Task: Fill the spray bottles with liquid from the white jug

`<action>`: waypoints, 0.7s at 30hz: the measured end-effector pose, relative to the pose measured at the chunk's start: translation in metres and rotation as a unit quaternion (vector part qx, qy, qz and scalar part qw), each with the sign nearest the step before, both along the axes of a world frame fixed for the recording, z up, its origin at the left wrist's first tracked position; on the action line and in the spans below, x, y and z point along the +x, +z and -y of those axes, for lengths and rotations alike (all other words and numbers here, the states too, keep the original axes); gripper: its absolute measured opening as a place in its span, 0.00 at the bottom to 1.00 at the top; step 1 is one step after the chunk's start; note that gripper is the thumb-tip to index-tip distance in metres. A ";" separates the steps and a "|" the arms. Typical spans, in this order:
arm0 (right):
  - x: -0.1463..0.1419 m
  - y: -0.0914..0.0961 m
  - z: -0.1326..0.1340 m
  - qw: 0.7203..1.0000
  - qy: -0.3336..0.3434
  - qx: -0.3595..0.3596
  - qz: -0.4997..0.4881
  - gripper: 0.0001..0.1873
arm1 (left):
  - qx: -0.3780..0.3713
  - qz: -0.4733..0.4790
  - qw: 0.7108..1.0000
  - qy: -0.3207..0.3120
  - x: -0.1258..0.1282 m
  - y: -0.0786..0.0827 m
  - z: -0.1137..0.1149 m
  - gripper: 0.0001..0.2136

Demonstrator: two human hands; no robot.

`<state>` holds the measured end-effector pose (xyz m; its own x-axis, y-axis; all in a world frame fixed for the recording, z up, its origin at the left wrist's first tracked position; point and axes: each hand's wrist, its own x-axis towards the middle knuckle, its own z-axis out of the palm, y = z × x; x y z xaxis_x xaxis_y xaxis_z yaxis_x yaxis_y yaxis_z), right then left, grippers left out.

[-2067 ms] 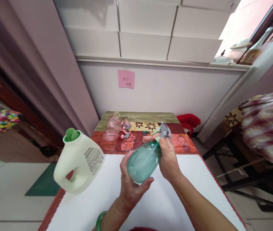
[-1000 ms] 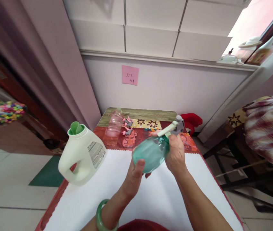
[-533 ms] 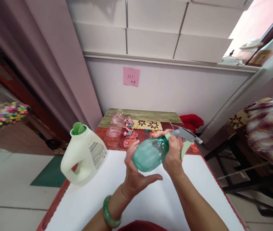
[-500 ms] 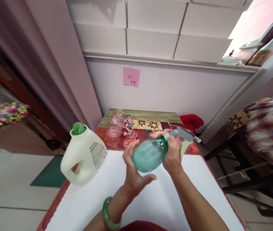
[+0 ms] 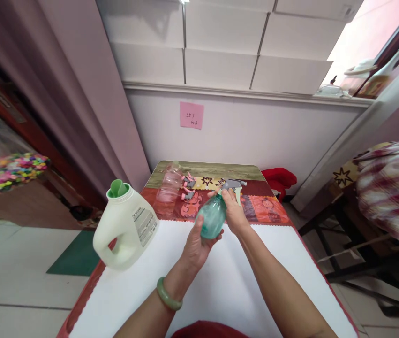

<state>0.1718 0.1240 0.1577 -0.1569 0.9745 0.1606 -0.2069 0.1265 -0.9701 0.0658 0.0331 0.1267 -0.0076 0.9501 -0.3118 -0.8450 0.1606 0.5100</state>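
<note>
A translucent green spray bottle (image 5: 212, 217) is held tilted above the table, its grey trigger head (image 5: 233, 184) pointing up and to the right. My left hand (image 5: 196, 246), with a green bangle on the wrist, is closed around the bottle's lower body. Up at the neck, just under the trigger head, the fingers of my right hand (image 5: 232, 209) are wrapped. A large pale-green detergent jug (image 5: 125, 230) with a green cap stands to the left. Behind my hands lie clear pinkish bottles (image 5: 170, 185) and pink-and-grey spray heads (image 5: 188, 187).
A white sheet (image 5: 129, 300) covers the near part of the table, with a patterned red cloth (image 5: 266, 210) beyond it. The wall carries a pink note (image 5: 191, 115). On the right are a dark stool (image 5: 336, 234) and plaid fabric (image 5: 392, 188); a red item (image 5: 279, 180) sits behind the table.
The spray bottle has moved left and become more upright. My left hand, earlier spread at its base, has closed around the body. My right hand has moved left with the neck.
</note>
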 end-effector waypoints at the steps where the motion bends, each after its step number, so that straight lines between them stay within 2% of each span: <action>1: -0.004 -0.002 -0.001 0.999 0.006 -0.030 -0.031 0.26 | 0.007 -0.003 1.000 0.018 0.003 -0.003 0.000 0.28; 4: -0.014 -0.006 -0.003 0.989 0.023 -0.093 -0.117 0.27 | 0.017 0.003 0.999 0.048 0.007 -0.010 -0.002 0.28; 7: -0.019 -0.009 -0.003 0.981 0.052 -0.121 -0.141 0.30 | 0.010 0.027 0.999 0.036 0.003 -0.015 -0.004 0.28; 9: -0.018 -0.011 -0.003 0.978 0.096 -0.127 -0.137 0.32 | -0.006 0.048 0.999 -0.015 -0.005 -0.018 -0.007 0.30; 11: -0.013 -0.011 -0.003 0.974 0.144 -0.117 -0.131 0.33 | -0.031 0.066 0.993 -0.092 -0.015 -0.021 -0.009 0.34; 14: -0.003 -0.007 -0.005 0.968 0.193 -0.094 -0.130 0.33 | -0.075 0.090 0.972 -0.205 -0.026 -0.023 -0.011 0.43; 16: 0.004 -0.005 -0.007 0.965 0.214 -0.087 -0.128 0.32 | -0.099 0.101 0.956 -0.259 -0.030 -0.024 -0.011 0.48; 19: 0.009 -0.004 -0.011 0.963 0.227 -0.078 -0.122 0.30 | -0.110 0.113 0.947 -0.280 -0.029 -0.024 -0.012 0.51; 21: 0.011 -0.007 -0.011 0.969 0.213 -0.060 -0.114 0.27 | -0.098 0.123 0.956 -0.246 -0.025 -0.024 -0.013 0.50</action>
